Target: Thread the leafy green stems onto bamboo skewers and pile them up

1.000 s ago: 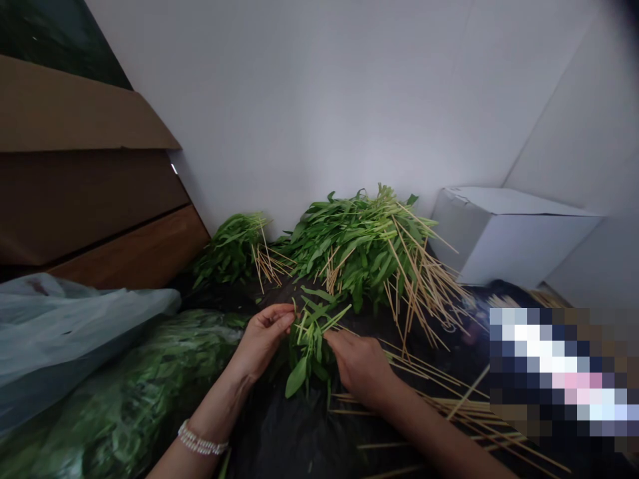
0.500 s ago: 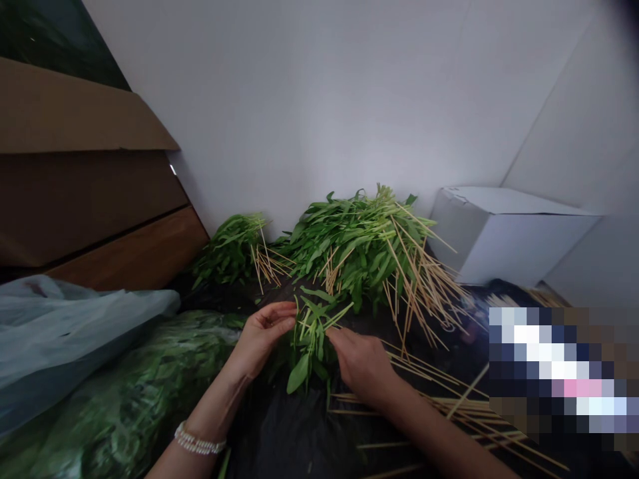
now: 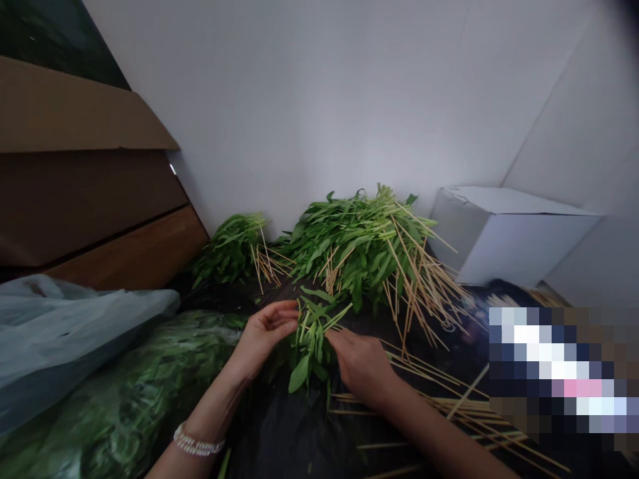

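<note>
A small bunch of green leafy stems (image 3: pixel 312 339) sits between my two hands over a black sheet (image 3: pixel 294 432). My left hand (image 3: pixel 262 336), with a bead bracelet on the wrist, pinches the bunch from the left. From the right, my right hand (image 3: pixel 362 366) grips the same bunch with its fingers curled round the stems. Just behind lies a big heap of leafy greens threaded on thin bamboo skewers (image 3: pixel 369 249). A smaller heap of skewered greens (image 3: pixel 234 249) lies to its left.
Loose bamboo skewers (image 3: pixel 449 399) are scattered at the right of the sheet. A plastic bag full of greens (image 3: pixel 114 392) lies at the left. Brown cardboard (image 3: pixel 84 179) leans at the far left; a white box (image 3: pixel 504 233) stands at the back right against the white wall.
My left hand's fingers have shifted slightly up along the bunch; the right hand and the bunch have barely moved.
</note>
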Tool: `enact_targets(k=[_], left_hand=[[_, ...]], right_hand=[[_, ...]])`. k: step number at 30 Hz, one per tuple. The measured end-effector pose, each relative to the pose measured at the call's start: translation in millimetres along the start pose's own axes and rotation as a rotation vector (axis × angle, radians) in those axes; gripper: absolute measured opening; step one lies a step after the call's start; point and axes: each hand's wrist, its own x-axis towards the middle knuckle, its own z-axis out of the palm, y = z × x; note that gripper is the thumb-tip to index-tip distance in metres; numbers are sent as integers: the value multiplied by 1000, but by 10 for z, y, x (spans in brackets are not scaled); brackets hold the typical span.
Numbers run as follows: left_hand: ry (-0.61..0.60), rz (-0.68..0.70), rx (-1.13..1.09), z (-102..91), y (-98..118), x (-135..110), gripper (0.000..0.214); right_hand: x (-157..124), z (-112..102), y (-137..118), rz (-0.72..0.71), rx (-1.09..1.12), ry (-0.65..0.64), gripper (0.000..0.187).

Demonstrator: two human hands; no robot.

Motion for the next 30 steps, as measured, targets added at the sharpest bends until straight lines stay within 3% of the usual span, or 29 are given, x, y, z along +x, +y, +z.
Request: enact_targets(k=[7,20,24,27,30], left_hand=[[14,63,-2,69,34,-22,57],[8,27,16,192,28,-48,55],[90,110,283,-141,130,25,43],[286,205,804,-558,189,64,21],[382,105,1258,-845,172,47,26]], right_hand=[[-3,17,-10,15,1,17,35],[-1,17,-10,19,-16,21,27],[8,7,23,20,-24,85,28],[12,5,67,45,-41,145,28],[13,5,95,49,-52,183,28]])
